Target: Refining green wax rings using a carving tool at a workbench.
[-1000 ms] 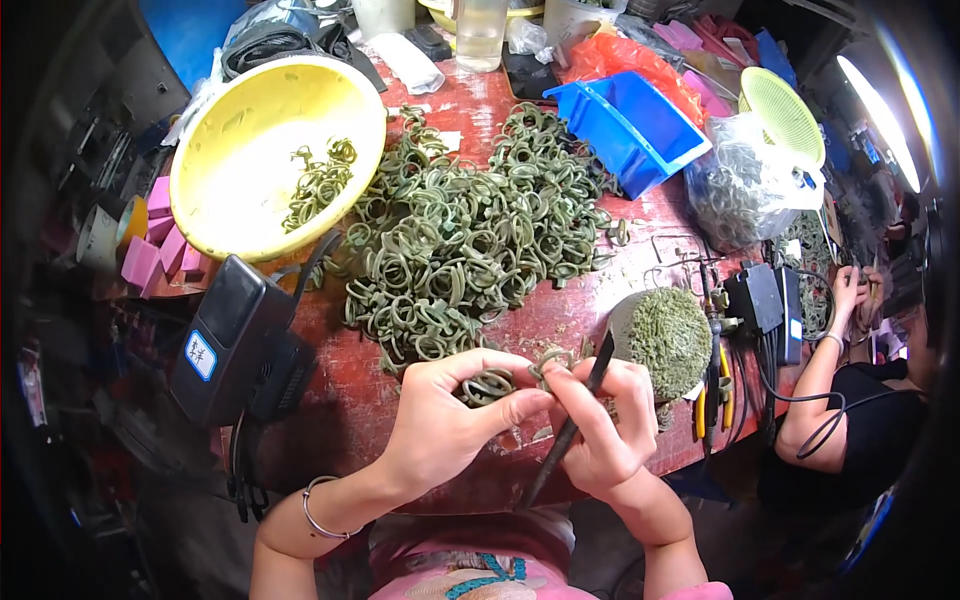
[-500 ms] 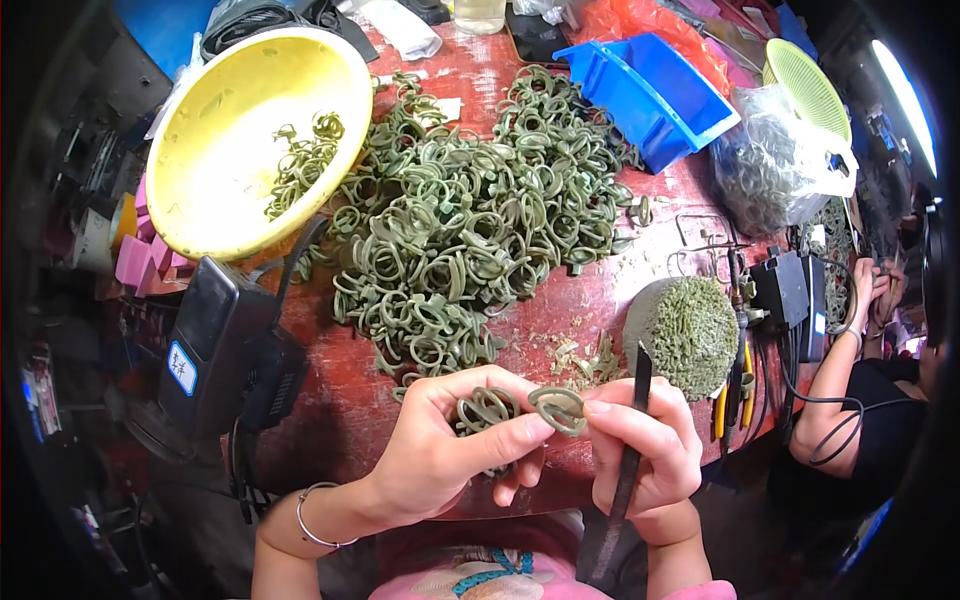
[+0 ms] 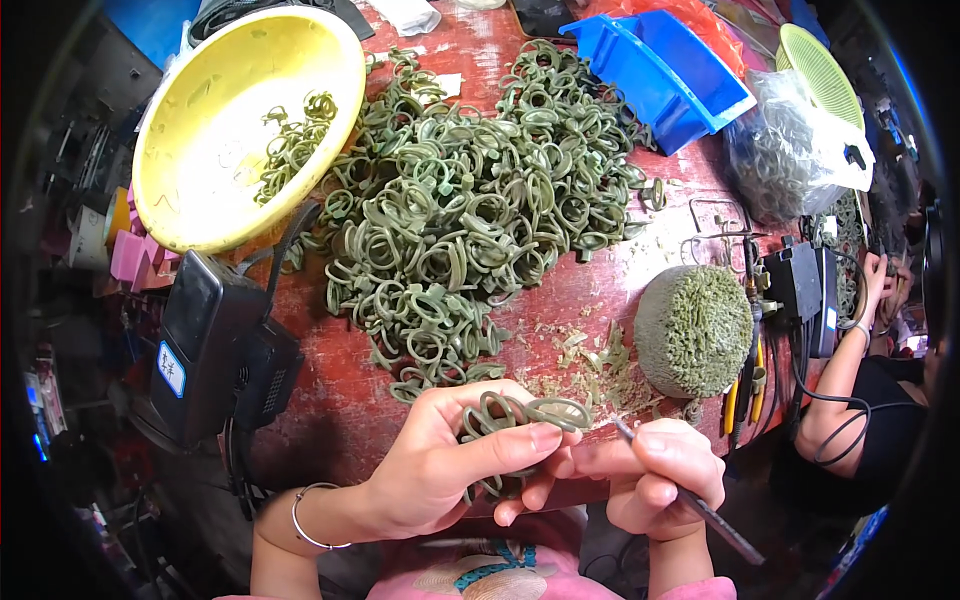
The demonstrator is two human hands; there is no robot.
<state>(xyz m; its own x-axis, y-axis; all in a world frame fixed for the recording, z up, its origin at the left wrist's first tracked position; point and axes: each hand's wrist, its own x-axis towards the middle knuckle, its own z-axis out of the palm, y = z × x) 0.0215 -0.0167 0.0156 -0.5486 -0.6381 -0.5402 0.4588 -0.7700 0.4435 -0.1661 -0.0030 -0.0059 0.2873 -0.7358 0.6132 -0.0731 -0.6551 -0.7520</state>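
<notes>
Curled around several green wax-like rings (image 3: 492, 410), my left hand (image 3: 425, 465) pinches one of them, a single ring (image 3: 543, 404), between thumb and index finger. In my right hand (image 3: 665, 478) is a slim dark carving blade (image 3: 722, 530), its narrow tip pointing up toward that ring, with a small gap between. My right index finger reaches close to my left fingertips. A large heap of similar green rings (image 3: 450, 220) covers the table just beyond my hands.
A yellow basin (image 3: 185, 215) with some rings stands left, behind a black device (image 3: 205, 330). A blue bin (image 3: 640, 75), a plastic bag of rings (image 3: 775, 160) and a rough green block (image 3: 690, 335) lie right, near shavings (image 3: 600, 365). A co-worker's arm (image 3: 835, 400) shows far right.
My right fingers have let go of the pinched ring, which stays in my left hand. The blade has swung from nearly upright to slanting, its tip now toward the ring. The view has shifted slightly.
</notes>
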